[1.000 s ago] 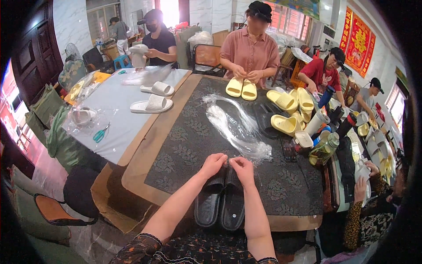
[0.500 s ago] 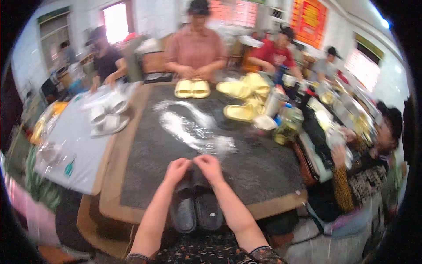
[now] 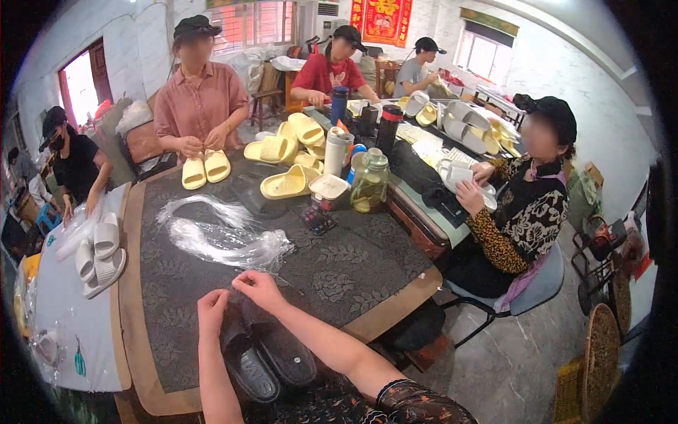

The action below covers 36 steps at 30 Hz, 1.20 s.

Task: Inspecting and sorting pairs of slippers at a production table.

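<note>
A pair of black slippers (image 3: 286,353) lies at the table's near edge, toes toward me. My left hand (image 3: 214,309) is closed in a pinch just left of the slippers' far ends. Slightly farther off, my right hand (image 3: 256,288) pinches too, fingertips pointing at the left hand. Whatever either pinch holds is too thin to make out. Beyond my hands is a loose bundle of clear, shiny strands (image 3: 219,244), spread in a curve over the dark tabletop (image 3: 339,283). The straps of the slippers are partly hidden by my right hand and forearm.
Yellow slippers (image 3: 286,182) are heaped at the far side, near a jar of greenish liquid (image 3: 370,185), a white bottle (image 3: 336,150) and a tub (image 3: 329,189). White slippers (image 3: 106,247) rest on the left table. Several co-workers handle footwear around the tables.
The view has swung to the right and sharpened. My hands remain pinched close together over the black slippers; the right now sits a little higher than the left.
</note>
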Motion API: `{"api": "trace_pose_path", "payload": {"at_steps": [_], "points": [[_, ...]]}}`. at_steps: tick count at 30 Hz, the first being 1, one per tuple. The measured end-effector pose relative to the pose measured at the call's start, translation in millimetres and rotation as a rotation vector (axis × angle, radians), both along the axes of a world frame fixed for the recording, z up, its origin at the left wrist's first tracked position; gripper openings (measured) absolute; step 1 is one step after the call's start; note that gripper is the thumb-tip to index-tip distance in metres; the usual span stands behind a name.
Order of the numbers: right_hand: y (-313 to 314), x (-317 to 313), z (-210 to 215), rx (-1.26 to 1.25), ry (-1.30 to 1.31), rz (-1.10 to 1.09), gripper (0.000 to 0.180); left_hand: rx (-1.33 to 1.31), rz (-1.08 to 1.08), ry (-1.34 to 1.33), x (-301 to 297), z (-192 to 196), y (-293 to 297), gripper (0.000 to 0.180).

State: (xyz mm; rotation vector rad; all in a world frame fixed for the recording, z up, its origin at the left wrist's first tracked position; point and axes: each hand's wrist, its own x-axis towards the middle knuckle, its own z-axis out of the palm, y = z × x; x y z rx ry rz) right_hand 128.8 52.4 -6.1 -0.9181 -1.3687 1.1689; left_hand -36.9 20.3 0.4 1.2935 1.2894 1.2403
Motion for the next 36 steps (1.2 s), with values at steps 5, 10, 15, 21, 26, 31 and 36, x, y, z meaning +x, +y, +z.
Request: {"api": "trace_pose_path", "payload": {"at_steps": [5, 10, 15, 21, 26, 31, 36], "points": [[-2, 0, 0, -0.024, -0.02, 0.065, 0.022, -0.015, -0.014, -0.07, -8, -6, 3, 0.016], [3, -3, -4, -0.021, 0.06, -0.004, 0.02, 0.003, -0.026, -0.072, -6, 1, 0, 0.015], [-2, -1, 0, -0.056, -0.166, 0.137, 0.018, -0.011, -0.015, -0.052, -9, -2, 0, 0.012], [0, 3, 0, -0.058, -0.002, -0.052, 0.017, 0.001, -0.041, -0.098, -5, -3, 2, 0.013], [-9, 3, 14, -0.054, -0.22, 0.07, 0.02, -0.037, -0.01, -0.061, -4, 7, -4, 0.012], [-1, -5, 3, -0.02, -0.082, -0.024, 0.019, -0.046, 0.033, 0.01, -10, 6, -5, 0.015], [-4, 4, 2, -0.031, -0.184, -0.013, 0.019, -0.032, -0.005, 0.015, -1, 3, 2, 0.019]]}}
